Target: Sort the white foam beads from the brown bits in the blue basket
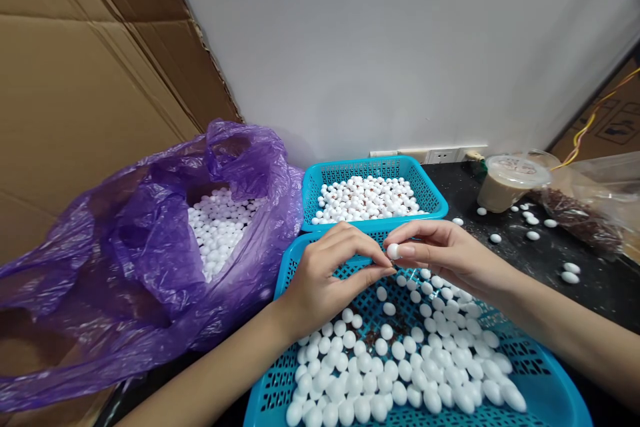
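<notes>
My right hand (445, 253) pinches a small white ball (393, 251) between thumb and fingertips, above the near blue basket (555, 387). Close against it, my left hand (337, 273) has thumb and index finger pressed together, with a tiny dark bit at the tips that I cannot make out clearly. Under both hands, the near basket holds many white oval balls (370, 383) and brown shreds (373, 337). Behind it stands a smaller blue basket (437, 203) filled with smaller-looking white balls (367, 200).
A purple plastic bag (145, 247) of white balls lies open on the left, by cardboard (75, 80). On the black table (545, 287) at right are a lidded cup (505, 187), loose balls and a clear bag of brown shreds (583, 220). A wall rises behind.
</notes>
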{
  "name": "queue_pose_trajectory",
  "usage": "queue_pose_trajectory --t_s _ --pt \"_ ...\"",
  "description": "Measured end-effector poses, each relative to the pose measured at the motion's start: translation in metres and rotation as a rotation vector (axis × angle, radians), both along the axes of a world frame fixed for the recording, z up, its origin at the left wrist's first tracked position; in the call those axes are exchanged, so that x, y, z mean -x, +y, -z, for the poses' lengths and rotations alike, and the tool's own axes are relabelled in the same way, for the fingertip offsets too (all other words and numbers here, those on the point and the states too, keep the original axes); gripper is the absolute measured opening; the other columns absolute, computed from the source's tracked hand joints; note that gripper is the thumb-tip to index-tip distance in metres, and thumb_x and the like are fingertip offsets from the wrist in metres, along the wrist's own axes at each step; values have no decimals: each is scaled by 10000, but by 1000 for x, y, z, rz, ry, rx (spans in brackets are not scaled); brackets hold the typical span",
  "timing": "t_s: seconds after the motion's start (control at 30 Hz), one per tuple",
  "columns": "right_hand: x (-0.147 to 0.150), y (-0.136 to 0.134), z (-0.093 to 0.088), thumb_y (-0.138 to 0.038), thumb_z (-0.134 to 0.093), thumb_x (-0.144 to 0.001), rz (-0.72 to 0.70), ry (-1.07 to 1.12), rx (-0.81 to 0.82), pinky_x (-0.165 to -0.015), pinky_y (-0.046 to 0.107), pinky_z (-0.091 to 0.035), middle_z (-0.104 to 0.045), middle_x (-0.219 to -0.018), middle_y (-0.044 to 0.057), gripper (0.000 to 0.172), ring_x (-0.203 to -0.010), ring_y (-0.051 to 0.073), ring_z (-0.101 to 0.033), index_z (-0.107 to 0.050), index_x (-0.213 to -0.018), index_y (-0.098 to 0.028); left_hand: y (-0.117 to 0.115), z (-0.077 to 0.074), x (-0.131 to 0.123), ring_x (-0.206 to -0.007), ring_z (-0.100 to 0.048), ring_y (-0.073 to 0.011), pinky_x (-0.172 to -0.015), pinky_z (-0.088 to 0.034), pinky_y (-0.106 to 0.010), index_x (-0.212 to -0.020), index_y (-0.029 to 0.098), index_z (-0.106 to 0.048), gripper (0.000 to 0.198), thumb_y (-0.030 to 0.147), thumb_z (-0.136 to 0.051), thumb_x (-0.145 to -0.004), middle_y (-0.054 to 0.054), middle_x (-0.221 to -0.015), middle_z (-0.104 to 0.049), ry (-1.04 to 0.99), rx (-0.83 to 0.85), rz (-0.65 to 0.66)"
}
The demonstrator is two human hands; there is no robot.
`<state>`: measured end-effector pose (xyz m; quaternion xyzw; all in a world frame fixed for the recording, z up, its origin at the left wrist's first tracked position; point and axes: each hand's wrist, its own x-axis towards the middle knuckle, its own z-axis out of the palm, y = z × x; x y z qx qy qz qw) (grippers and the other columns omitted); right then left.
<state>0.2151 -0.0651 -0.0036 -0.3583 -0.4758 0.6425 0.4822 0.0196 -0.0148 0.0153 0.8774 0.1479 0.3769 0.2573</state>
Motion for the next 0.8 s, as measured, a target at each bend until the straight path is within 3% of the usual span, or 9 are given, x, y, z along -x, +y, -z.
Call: queue_pose_trajectory --t_s 0.8 --pt "3 -4 -6 -265 -710 -717 29 -115 -30 -740 285 -506 -701 -847 22 90 -768 133 -629 -711 -795 -221 -3 -1 0 -702 -585 -111 -716 -456 -273 -769 176 -600 83 175 -680 -748 9 -730 -645 -34 -56 -55"
